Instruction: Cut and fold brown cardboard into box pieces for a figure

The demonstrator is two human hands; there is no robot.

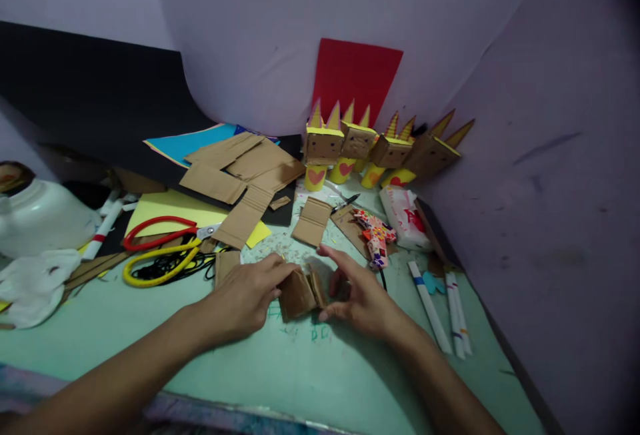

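A small folded brown cardboard piece [297, 296] stands on the pale green table between my hands, its right side folded into a narrow flap. My left hand [253, 291] grips its upper left edge with the fingers closed on it. On the other side, my right hand [357, 295] is spread, thumb and index finger apart around the right flap; the thumb tip is close to the lower right corner. Just behind lies a creased cardboard rectangle [312, 220]. A hot glue gun with a floral cover [375, 235] rests behind my right hand.
Red and yellow scissors [175, 241] and black cord lie left, near cardboard strips [245, 215]. Several box-headed figures with yellow horns [324, 145] stand by the wall. White markers [431, 308] and a white packet [406, 218] are at right; a white container [45, 218] is far left.
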